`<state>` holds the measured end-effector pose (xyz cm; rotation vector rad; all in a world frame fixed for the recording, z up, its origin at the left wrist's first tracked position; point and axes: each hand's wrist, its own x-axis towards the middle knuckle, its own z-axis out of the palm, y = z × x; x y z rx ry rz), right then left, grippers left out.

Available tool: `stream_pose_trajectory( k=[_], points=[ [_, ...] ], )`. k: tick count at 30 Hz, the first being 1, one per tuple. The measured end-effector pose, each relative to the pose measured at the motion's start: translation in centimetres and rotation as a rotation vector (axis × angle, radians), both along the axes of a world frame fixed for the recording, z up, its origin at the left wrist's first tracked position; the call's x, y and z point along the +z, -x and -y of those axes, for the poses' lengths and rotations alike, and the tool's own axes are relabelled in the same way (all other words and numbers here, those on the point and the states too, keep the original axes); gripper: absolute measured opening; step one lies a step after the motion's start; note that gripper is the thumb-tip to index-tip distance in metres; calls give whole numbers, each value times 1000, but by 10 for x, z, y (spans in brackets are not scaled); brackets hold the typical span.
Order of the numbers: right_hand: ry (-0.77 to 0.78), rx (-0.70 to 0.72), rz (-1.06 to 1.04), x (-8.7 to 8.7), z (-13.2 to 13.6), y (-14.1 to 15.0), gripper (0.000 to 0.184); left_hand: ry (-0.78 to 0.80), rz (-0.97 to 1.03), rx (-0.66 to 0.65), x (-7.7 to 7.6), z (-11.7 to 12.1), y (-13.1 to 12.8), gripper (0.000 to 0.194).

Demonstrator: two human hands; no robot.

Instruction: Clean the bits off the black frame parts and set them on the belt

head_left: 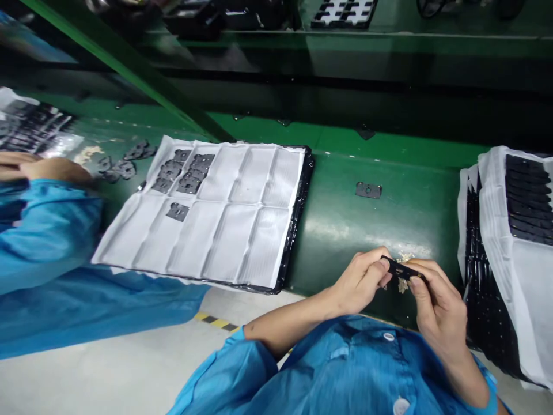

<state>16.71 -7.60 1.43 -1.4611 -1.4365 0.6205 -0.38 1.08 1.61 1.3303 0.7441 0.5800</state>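
Observation:
My left hand (362,278) and my right hand (436,300) meet over the near edge of the green bench (345,230). Both pinch a small flat black part (401,268) between fingers and thumbs. Pale scraps hang or lie just under the part. To the left lies a black tray lined with white cloth (242,230). Several dark flat parts (184,173) sit in its far left pockets, and one (177,211) lies alone below them.
A single dark part (368,190) lies loose on the bench. At the right stands a stack of black trays under white cloth (514,253). Another person's blue sleeve (47,230) and hand (38,168) are at the left, near loose parts (121,164).

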Motion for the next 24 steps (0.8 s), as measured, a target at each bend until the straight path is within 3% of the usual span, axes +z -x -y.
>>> stream_pose_trajectory(
  k=[11, 18, 24],
  points=[
    [33, -2, -37, -4, 0, -1, 22, -14, -38, 27, -9, 1, -1, 46],
    [83, -6, -71, -4, 2, -1, 22, -35, -59, 24, -7, 2, -2, 33],
    [188, -100, -169, -3, 5, -4, 22, -147, -118, -216, 12, -12, 12, 3]
  ],
)
